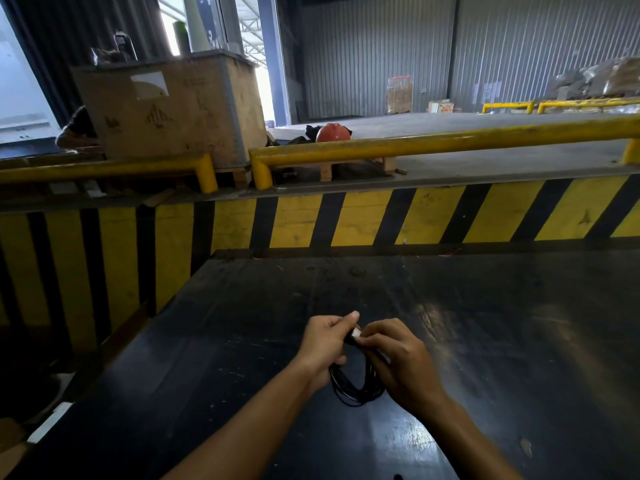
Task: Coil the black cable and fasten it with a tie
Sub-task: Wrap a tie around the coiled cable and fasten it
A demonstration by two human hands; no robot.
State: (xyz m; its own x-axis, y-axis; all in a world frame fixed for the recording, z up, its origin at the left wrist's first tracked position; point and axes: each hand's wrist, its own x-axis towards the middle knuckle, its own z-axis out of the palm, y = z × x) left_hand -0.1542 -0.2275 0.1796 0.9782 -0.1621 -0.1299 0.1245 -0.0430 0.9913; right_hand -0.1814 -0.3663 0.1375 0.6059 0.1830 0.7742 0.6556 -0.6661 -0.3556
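The black cable (353,389) hangs as a coil of several loops between my two hands, just above the dark table. My left hand (323,344) grips the top of the coil, thumb raised. My right hand (398,358) pinches a small white piece, apparently the tie (356,332), at the top of the coil, right beside the left hand's fingers. The upper part of the coil is hidden inside both hands.
The dark, glossy table (502,358) stretches ahead to a yellow-and-black striped ledge (346,220). Behind it run yellow guard rails (415,143), with a cardboard crate (166,105) and an orange helmet (333,132) beyond. The table's left edge drops to the floor.
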